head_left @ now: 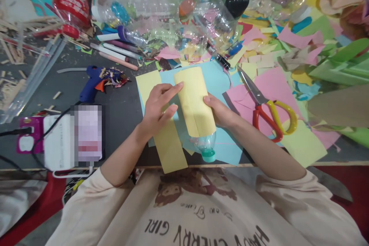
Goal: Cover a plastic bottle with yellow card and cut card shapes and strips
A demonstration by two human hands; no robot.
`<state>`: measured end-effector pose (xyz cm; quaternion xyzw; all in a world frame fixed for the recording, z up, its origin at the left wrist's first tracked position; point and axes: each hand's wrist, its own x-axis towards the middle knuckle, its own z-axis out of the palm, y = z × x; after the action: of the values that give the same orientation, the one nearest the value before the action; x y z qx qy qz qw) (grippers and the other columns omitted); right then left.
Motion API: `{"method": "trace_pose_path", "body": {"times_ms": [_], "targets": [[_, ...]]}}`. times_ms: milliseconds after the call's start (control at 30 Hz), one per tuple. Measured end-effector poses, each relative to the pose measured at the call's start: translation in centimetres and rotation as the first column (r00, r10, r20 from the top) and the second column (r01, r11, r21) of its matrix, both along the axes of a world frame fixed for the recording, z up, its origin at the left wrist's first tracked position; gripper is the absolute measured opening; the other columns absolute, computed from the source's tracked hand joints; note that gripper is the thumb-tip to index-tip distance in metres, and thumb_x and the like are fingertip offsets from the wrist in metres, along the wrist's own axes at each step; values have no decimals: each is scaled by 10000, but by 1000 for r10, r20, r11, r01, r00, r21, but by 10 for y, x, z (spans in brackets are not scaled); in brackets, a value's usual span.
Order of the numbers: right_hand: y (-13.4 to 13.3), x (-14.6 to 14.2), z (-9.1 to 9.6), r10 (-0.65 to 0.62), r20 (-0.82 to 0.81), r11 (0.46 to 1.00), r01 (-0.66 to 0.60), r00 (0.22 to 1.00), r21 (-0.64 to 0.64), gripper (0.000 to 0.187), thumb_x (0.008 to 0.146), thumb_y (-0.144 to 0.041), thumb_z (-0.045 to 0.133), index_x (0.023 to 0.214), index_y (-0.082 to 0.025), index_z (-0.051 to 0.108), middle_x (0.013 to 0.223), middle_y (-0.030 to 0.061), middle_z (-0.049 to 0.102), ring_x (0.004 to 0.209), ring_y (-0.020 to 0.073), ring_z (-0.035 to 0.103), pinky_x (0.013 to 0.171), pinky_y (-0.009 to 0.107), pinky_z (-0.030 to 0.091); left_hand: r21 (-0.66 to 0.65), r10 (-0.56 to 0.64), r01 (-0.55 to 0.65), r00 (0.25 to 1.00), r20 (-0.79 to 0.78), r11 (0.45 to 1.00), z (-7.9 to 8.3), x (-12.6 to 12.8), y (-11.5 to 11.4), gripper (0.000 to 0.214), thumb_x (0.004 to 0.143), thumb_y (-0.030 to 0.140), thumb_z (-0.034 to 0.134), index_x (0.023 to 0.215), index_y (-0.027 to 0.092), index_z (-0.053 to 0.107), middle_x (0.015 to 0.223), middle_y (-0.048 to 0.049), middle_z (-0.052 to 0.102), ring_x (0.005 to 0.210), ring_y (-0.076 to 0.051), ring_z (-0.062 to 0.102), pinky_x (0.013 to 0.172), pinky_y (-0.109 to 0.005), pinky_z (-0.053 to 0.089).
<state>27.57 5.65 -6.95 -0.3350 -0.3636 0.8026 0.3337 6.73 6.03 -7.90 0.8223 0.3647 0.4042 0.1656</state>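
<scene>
A plastic bottle (208, 144) with a green cap lies cap toward me, its body wrapped in yellow paper (196, 103). My right hand (220, 110) grips it from the right side, thumb on the paper and the other fingers hidden behind. On the left, my left hand (162, 105) has its fingers apart, with the index fingertip at the paper's upper left edge. Below that hand lies a yellow paper strip (170, 148) on light blue sheets (227, 142). Scissors (266, 109) with red and yellow handles rest on pink paper (275, 80) to the right.
A blue glue gun (90, 82) lies at left, near a phone (89, 134) and a white power bank (59, 142) with cables. Markers (115, 52) and clear plastic bottles (144, 0) fill the back. Coloured paper scraps (305, 38) are heaped at right.
</scene>
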Motion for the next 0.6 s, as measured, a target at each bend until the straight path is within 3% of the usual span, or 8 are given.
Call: {"method": "trace_pose_path", "body": {"times_ms": [267,433,600], "targets": [[-4,4,-6,-14,95,1000,12,995,23,746,697,-669,736,1260,-221,536,1293,114,650,1159,294,644,957,425,561,-62,42,-42,999,2,997,-3,-2,1,480,1047,487,252,1503,404,378,1098,-61,629,1003,-226,615,864,-367,510],[-4,4,-5,-5,107,1000,4,994,4,737,691,-678,740,1239,-224,548,1315,110,645,1185,299,631,987,435,547,-99,13,-4,996,83,995,-1,-2,1,486,1048,468,293,1505,356,413,1147,-76,619,1044,-217,603,886,-348,515],[-3,2,-3,-45,42,998,46,998,-30,765,702,-732,699,1261,-232,548,1251,106,692,1187,301,650,961,425,573,-74,-72,75,997,37,994,0,0,1,547,1037,513,316,1549,325,355,1111,-87,587,1039,-217,576,892,-352,515]]}}
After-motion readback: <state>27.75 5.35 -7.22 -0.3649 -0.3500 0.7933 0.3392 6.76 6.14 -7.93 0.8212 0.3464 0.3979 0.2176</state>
